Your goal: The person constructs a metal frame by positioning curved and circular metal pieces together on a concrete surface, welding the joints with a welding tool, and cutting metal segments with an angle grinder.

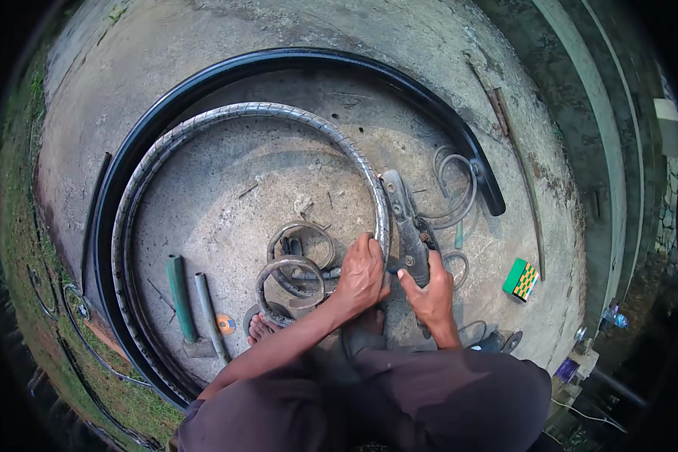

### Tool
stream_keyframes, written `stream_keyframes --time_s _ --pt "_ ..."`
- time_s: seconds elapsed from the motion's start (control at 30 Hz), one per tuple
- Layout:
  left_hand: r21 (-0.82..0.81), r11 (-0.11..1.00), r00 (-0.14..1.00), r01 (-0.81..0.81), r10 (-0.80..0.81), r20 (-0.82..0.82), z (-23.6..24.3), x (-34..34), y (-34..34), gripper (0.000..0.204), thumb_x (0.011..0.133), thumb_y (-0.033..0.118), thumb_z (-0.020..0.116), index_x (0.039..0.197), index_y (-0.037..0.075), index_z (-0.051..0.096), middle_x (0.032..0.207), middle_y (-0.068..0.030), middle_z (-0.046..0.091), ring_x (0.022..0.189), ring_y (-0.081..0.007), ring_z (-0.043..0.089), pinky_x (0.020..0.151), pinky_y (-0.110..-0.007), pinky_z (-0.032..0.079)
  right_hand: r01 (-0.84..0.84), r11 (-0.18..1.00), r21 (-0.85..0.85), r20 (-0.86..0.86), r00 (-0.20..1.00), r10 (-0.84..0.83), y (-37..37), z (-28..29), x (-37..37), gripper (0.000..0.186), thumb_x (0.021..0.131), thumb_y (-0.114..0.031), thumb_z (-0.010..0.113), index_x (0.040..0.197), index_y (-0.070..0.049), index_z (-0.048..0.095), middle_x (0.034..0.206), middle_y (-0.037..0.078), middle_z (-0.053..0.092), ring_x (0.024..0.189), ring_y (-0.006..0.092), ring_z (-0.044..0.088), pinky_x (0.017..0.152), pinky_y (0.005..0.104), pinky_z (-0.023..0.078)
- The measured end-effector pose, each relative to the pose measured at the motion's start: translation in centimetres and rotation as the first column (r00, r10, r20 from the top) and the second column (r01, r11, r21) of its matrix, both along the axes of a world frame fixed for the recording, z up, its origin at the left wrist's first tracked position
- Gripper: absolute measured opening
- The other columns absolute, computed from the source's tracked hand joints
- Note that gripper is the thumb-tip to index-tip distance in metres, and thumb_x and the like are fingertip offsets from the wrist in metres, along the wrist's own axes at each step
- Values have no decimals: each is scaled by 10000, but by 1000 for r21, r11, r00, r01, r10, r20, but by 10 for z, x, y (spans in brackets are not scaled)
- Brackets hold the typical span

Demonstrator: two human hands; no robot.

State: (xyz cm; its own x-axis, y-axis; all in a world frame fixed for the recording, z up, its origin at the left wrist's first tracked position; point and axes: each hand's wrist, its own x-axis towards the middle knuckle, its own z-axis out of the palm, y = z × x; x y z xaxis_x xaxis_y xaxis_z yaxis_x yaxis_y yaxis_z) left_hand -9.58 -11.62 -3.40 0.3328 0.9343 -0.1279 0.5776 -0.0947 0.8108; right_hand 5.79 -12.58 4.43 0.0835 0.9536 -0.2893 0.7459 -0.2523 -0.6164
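Note:
A large hoop of silvery, wrapped tubing (260, 110) lies on the concrete in front of me. My left hand (363, 271) is closed around the lower right part of this hoop, close to my foot. To its right, my right hand (432, 297) is curled, with thumb and forefinger bent toward each other at the lower part of a long, worn grey piece (408, 218). What its fingers hold is too small to make out. Smaller loops of tubing (303, 262) lie left of my left hand, partly behind my forearm.
A thick black curved pipe (294, 54) arcs around the hoop. Left are a green tube (179, 297), a grey tube (209, 313) and an orange disc (225, 324). Right are a grey coil (463, 197), a green checkered box (521, 280) and a long thin rod (523, 169).

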Motion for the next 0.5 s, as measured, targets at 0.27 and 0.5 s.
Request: stream_keyframes --time_s 0.27,0.5 --pt "11 1000 1000 6 -6 4 3 2 1 577 627 119 757 1065 -116 463 1092 -262 462 988 -437 550 858 -499 470 57 994 -91 -87 994 -65 2 6 0 458 833 -187 750 1137 70 524 917 302 679 891 489 678 726 495 540" --pt "8 1000 1000 30 -30 -5 2 -1 0 679 617 142 815 1106 -149 444 1120 -273 450 992 -448 549 860 -503 469 22 1000 -2 -103 994 -22 -3 -7 2 294 861 -132 737 1026 26 553 687 96 661 526 163 642 481 317 491"
